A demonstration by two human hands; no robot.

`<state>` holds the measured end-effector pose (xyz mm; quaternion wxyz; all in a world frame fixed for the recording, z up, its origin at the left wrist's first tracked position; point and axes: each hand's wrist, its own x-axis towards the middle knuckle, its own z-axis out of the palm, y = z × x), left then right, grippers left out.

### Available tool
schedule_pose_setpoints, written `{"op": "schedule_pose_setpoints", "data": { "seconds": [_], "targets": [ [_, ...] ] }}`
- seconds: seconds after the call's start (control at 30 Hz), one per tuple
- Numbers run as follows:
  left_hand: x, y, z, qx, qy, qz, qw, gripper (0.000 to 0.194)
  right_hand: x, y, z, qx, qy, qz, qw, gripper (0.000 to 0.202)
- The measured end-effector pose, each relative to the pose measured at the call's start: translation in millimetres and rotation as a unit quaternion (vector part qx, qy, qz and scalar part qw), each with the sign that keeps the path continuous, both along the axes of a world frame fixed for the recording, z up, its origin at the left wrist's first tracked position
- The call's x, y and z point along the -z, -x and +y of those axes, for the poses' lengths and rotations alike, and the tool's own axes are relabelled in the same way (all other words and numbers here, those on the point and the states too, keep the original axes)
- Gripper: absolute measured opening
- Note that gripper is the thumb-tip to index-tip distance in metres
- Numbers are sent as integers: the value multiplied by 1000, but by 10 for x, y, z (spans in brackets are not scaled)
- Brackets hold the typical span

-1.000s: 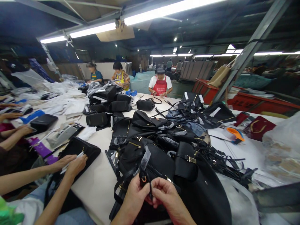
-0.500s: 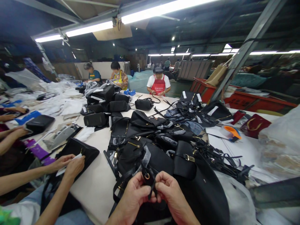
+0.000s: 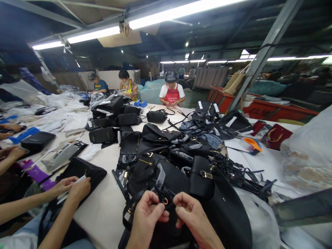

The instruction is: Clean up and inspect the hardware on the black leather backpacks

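Low in the middle of the head view, my left hand (image 3: 149, 216) is closed on a black strap (image 3: 161, 193) beside a gold-coloured ring (image 3: 165, 201). Just right of the ring, my right hand (image 3: 190, 214) has its thumb and index finger pinched close together; what they hold is too small to make out. Both hands are over a large black bag (image 3: 228, 207). A smaller black bag with a gold buckle (image 3: 206, 174) lies beyond my right hand.
A heap of black bags (image 3: 155, 133) and tangled straps (image 3: 237, 173) covers the table ahead. At the left, another person's hands (image 3: 75, 188) work on a black bag (image 3: 90, 169). An orange tape roll (image 3: 251, 143) and plastic bag (image 3: 308, 155) are at the right.
My hands have moved slightly apart, and the strap end that hung between them no longer shows there. The view has shifted a little to the right.
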<state>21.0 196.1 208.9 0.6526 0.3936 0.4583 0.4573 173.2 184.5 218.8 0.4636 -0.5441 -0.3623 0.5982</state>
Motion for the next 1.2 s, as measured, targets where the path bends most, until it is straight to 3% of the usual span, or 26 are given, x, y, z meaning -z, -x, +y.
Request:
{"op": "schedule_pose_setpoints", "data": {
  "seconds": [0.1, 0.17, 0.23, 0.3, 0.37, 0.43, 0.5, 0.57, 0.63, 0.73, 0.8, 0.93, 0.97, 1.03, 1.13, 1.2],
  "targets": [
    [33, 4, -29, -29, -165, 152, 974, 17, -61, 38, 18, 15, -9, -1, 1000, 16],
    [33, 33, -15, -31, -274, 274, 921, 7, -74, 60, 25, 18, -15, -4, 1000, 20],
    [29, 69, 12, -21, -352, 376, 857, 12, -51, 75, 24, 18, -24, -18, 999, 23],
    [20, 93, 37, -16, -400, 442, 802, 16, -3, 82, 16, 20, -35, -54, 998, 26],
    [-9, 93, 59, -21, -428, 472, 770, 17, 46, 82, 2, 20, -65, -118, 991, 27],
    [-66, 68, 86, -31, -428, 464, 775, 17, 70, 77, -12, 16, -114, -196, 974, 27],
    [-138, 31, 117, -37, -398, 433, 808, 19, 60, 67, -25, 7, -147, -258, 955, 26],
    [-201, 0, 139, -30, -350, 402, 846, 23, 19, 48, -37, -10, -145, -280, 949, 26],
    [-236, -15, 141, -16, -322, 389, 863, 25, -40, 19, -48, -36, -120, -270, 955, 27],
    [-247, -17, 120, 4, -353, 426, 833, 23, -133, -16, -66, -61, -102, -281, 952, 29],
    [-249, -14, 126, 23, -385, 454, 804, 21, -177, -11, -83, -47, -138, -347, 926, 24],
    [-286, 7, 228, 5, -334, 450, 828, 23, -185, 54, -129, -93, -263, -420, 863, 19],
    [-297, 21, 254, -7, -321, 446, 836, 24, -176, 58, -139, -110, -276, -402, 866, 19],
    [-302, 63, 272, -10, -317, 431, 845, 24, -162, 16, -148, -92, -242, -340, 904, 17],
    [-228, 132, 213, 12, -316, 404, 859, 14, -186, -173, -127, -13, -95, -199, 975, 11],
    [-128, 154, 162, -22, -327, 423, 845, 13, -226, -325, -91, 7, -38, -110, 993, 11]
  ]
}}
